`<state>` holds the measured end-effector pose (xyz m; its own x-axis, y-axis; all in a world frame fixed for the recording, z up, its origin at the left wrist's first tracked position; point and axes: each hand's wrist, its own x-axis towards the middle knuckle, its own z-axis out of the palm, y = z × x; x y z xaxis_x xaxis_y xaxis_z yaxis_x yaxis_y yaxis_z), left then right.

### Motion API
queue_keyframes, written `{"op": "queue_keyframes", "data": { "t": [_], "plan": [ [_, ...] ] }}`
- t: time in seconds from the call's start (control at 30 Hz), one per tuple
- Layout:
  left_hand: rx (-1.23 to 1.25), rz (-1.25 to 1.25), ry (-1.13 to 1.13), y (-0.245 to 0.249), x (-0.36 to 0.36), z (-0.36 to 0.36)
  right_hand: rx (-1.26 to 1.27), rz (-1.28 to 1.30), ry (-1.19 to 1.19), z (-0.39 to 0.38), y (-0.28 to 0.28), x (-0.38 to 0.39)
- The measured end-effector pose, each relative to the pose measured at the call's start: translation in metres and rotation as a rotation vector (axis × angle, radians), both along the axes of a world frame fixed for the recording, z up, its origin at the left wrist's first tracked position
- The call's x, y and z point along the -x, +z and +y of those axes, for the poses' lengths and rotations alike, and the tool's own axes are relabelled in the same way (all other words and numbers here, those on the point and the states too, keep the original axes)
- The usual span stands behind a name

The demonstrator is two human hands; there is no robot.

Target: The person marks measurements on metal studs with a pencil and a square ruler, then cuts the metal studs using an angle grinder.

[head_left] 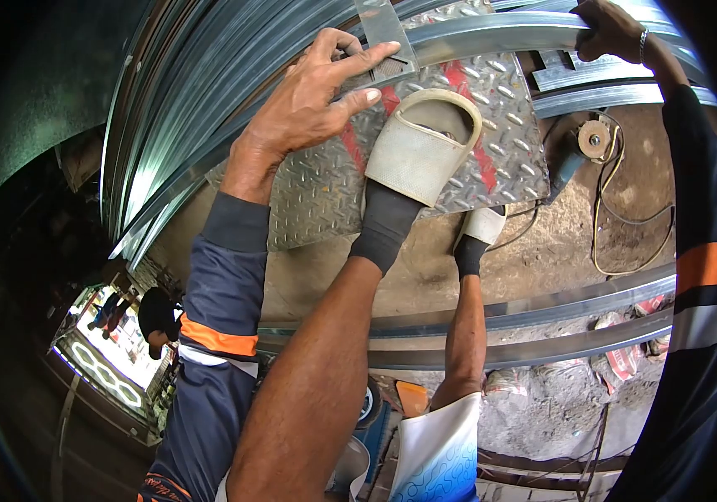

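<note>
My left hand [312,96] has its index finger and thumb stretched out, with the other fingers bent. Its index fingertip rests at a short flat metal piece [382,25] that lies across a long galvanized steel channel [492,35]. At the upper right, the fingers of my right hand [608,32] are wrapped round that channel; their tips are partly hidden. Under both lies a diamond-pattern steel plate [317,197] with red stripes. My foot in a white slide sandal [417,155] presses on the plate.
Long steel channels [199,92] are stacked at the upper left. An angle grinder [572,167] with its cord lies on the ground at right, near my other sandal [486,224]. More channels [542,309] run across behind my legs. People [158,318] are at the far left.
</note>
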<state>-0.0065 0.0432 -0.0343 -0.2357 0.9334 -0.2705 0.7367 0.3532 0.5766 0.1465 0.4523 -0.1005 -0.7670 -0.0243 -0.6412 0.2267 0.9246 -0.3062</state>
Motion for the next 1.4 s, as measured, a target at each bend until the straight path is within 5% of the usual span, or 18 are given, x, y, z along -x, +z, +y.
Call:
{"op": "queue_keyframes", "data": {
  "t": [0.37, 0.67, 1.4],
  "plan": [
    [-0.014, 0.047, 0.033, 0.001, -0.012, -0.001, -0.069, 0.045, -0.067, -0.004, 0.000, -0.007],
    [0.002, 0.182, 0.047, 0.003, -0.028, -0.005, -0.062, 0.405, -0.009, 0.019, -0.037, -0.036],
    [-0.042, 0.294, 0.126, -0.007, -0.061, -0.011, -0.179, 0.386, -0.126, -0.019, -0.008, -0.049]
  ]
}}
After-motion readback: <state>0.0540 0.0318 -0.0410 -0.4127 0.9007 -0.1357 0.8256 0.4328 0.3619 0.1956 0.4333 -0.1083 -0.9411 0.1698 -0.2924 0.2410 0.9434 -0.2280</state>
